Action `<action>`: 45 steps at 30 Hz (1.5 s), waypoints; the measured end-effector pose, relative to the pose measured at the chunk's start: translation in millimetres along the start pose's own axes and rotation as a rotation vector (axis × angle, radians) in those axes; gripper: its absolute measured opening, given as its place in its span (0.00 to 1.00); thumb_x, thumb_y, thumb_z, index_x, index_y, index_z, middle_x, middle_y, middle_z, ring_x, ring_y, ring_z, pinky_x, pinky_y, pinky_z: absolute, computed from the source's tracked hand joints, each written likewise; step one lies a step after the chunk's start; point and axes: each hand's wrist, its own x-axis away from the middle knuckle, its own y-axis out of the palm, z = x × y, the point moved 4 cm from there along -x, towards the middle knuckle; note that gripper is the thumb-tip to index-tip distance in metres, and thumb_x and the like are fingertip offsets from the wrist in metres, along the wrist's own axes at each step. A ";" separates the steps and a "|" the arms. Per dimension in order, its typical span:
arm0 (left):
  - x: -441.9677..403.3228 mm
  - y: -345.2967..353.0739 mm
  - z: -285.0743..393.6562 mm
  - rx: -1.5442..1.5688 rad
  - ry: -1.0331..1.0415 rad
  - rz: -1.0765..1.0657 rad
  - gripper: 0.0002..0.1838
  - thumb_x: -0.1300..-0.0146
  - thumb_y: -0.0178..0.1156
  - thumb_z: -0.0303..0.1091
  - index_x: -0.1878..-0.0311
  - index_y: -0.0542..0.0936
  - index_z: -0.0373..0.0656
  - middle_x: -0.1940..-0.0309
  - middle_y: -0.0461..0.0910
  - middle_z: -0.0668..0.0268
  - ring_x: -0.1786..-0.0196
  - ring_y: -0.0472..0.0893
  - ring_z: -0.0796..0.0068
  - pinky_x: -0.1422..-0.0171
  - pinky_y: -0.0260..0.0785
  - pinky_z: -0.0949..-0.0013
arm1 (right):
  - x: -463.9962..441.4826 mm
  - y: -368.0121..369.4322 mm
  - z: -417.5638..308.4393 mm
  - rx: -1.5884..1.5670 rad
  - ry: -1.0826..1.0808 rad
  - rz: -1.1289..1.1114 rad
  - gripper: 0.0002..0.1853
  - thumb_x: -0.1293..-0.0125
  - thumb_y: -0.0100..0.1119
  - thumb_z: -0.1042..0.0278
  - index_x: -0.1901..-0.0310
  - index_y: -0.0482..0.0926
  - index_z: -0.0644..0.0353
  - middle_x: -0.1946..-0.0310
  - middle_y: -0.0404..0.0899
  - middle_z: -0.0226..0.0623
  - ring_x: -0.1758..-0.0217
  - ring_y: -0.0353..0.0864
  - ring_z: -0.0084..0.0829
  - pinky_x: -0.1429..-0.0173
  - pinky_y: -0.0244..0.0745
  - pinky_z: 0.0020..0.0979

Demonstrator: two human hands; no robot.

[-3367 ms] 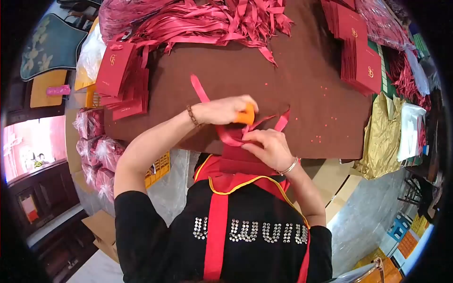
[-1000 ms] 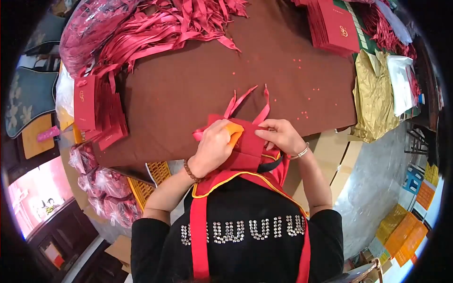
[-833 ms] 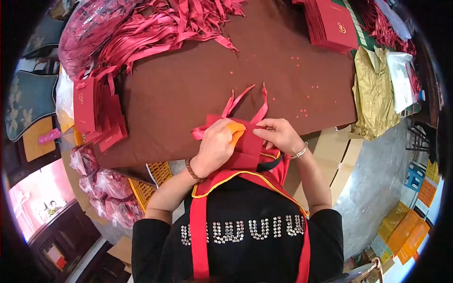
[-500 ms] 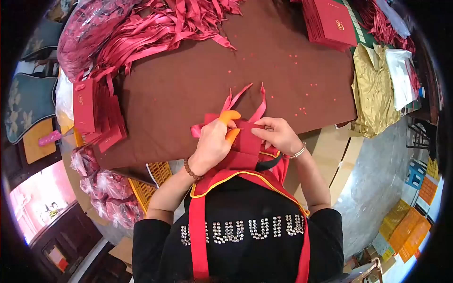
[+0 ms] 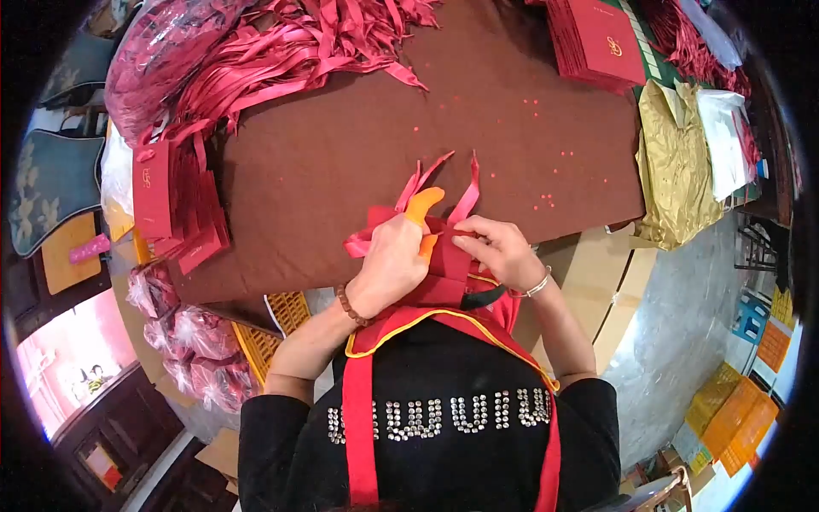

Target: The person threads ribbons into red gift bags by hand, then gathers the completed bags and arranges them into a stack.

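Observation:
A small dark red paper bag [image 5: 446, 260] is between my hands at the table's near edge. My left hand [image 5: 392, 260], with orange covers on its thumb and index finger, holds the bag's left side; the index finger points up and away. My right hand [image 5: 499, 249] pinches the bag's upper right edge between thumb and fingers. Two ends of a pink-red ribbon [image 5: 466, 200] stick out beyond the bag onto the brown cloth, and a ribbon loop shows left of my left hand. The inside of the bag is mostly hidden.
Loose ribbons [image 5: 290, 55] are heaped at the far left of the brown table [image 5: 341, 162]. Stacks of red bags stand at the left [image 5: 153, 192] and far right [image 5: 597, 43]. A gold wrapper [image 5: 678, 171] lies at the right edge. Wrapped bundles [image 5: 205, 333] sit below left.
The ribbon was loose across my hands earlier; now its ends lie beyond the bag. My left index finger has lifted off the bag and straightened. The view has shifted right and down.

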 end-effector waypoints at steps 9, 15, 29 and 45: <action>7.9 6.2 10.5 -0.061 0.044 0.036 0.27 0.49 0.58 0.19 0.42 0.69 0.37 0.75 0.76 0.54 0.71 0.77 0.53 0.68 0.69 0.58 | 10.2 2.2 -14.6 0.281 -0.472 0.081 0.08 0.38 0.56 0.71 0.58 0.76 0.62 0.67 0.75 0.44 0.67 0.77 0.46 0.65 0.73 0.38; 13.3 7.8 15.2 -0.035 0.132 0.062 0.19 0.46 0.59 0.21 0.49 0.75 0.38 0.71 0.78 0.54 0.69 0.80 0.56 0.64 0.72 0.63 | 20.0 3.9 -19.6 0.365 -0.549 0.097 0.07 0.40 0.57 0.72 0.60 0.76 0.62 0.71 0.74 0.43 0.69 0.77 0.44 0.68 0.73 0.37; 12.0 -12.7 -16.0 0.515 -0.225 0.032 0.07 0.44 0.61 0.24 0.61 0.80 0.35 0.72 0.82 0.62 0.71 0.77 0.81 0.66 0.68 0.74 | 7.7 4.9 8.1 0.011 -0.046 0.119 0.13 0.38 0.58 0.65 0.57 0.77 0.67 0.77 0.77 0.40 0.80 0.75 0.25 0.73 0.69 0.29; 18.3 -5.5 5.4 -0.258 0.292 0.248 0.09 0.50 0.65 0.27 0.62 0.82 0.42 0.66 0.78 0.64 0.65 0.75 0.64 0.60 0.64 0.65 | 6.8 2.3 12.0 -0.102 0.018 0.096 0.15 0.31 0.51 0.61 0.55 0.76 0.67 0.76 0.74 0.27 0.77 0.74 0.16 0.71 0.72 0.21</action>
